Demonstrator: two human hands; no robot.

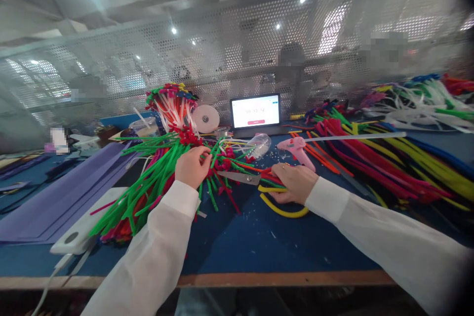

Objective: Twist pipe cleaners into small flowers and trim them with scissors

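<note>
My left hand [192,165] is closed in a pinch at the edge of a bundle of green pipe cleaners [155,170] with red tips. A thin pipe cleaner seems to be between its fingertips, partly hidden by them. My right hand [294,182] grips scissors [240,177], their metal blades pointing left towards my left hand. A yellow curved piece [287,213] hangs below the right hand; whether it is the scissors' handle or a pipe cleaner, I cannot tell. Short red and green pieces [225,177] lie around the blades.
Behind my right hand lies a pink glue gun [296,148] with a long glue stick. Red and yellow pipe cleaners [385,163] fill the right side. A tablet [255,111] stands at the back. Purple sheets [70,187] and a white power strip [87,222] lie left.
</note>
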